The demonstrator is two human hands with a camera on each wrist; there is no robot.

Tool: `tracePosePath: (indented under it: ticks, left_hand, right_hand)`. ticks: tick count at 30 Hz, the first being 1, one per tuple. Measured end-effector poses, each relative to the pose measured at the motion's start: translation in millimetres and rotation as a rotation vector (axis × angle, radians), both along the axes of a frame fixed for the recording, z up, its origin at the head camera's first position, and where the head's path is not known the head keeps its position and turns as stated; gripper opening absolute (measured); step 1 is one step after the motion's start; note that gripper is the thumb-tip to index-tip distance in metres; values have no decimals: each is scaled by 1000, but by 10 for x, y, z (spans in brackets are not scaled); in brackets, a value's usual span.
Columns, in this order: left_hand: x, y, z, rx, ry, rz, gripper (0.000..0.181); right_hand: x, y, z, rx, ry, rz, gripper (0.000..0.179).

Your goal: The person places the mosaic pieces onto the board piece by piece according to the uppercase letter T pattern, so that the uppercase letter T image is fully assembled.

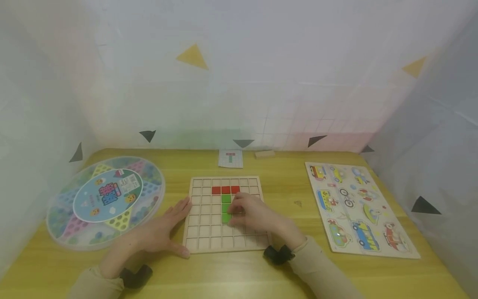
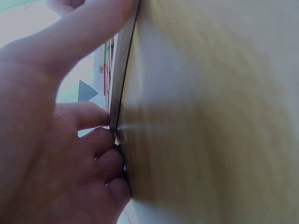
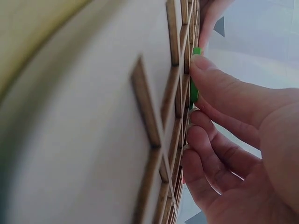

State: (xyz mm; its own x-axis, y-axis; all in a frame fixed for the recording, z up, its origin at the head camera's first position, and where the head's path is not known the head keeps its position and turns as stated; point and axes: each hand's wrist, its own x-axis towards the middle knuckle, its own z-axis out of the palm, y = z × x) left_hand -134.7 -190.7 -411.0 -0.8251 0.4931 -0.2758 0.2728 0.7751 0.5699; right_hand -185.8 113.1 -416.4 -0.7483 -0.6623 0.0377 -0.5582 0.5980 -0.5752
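A square wooden grid board [image 1: 203, 230] lies on the table in front of me. Three red tiles [image 1: 216, 190] form a row near its far side, with green tiles [image 1: 226, 198] in a column below the middle one. My right hand [image 1: 252, 211] is over the board and pinches a green tile [image 3: 194, 88] at the near end of that column, thumb and fingertips right at the grid. Along the board's left edge rests my left hand [image 1: 160, 232], fingers extended and thumb spread toward the near corner. In the left wrist view its fingertips touch the board's side [image 2: 122, 65].
A round Chinese checkers set [image 1: 108, 195] sits at the left. On the right lies a wooden vehicle puzzle [image 1: 362, 207]. Behind the board are a pattern card [image 1: 230, 160] with a red and green T and a small wooden block [image 1: 265, 154].
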Motion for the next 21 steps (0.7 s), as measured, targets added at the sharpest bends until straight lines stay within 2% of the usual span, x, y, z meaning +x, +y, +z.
tracePosePath:
  ticks: [10, 21]
  left_hand:
    - [15, 6, 4, -2, -6, 2, 130]
    - [27, 10, -9, 5, -7, -1, 129]
  right_hand:
    - [26, -4, 9, 17, -29, -15, 20]
    - [26, 24, -38, -4, 8, 18, 18]
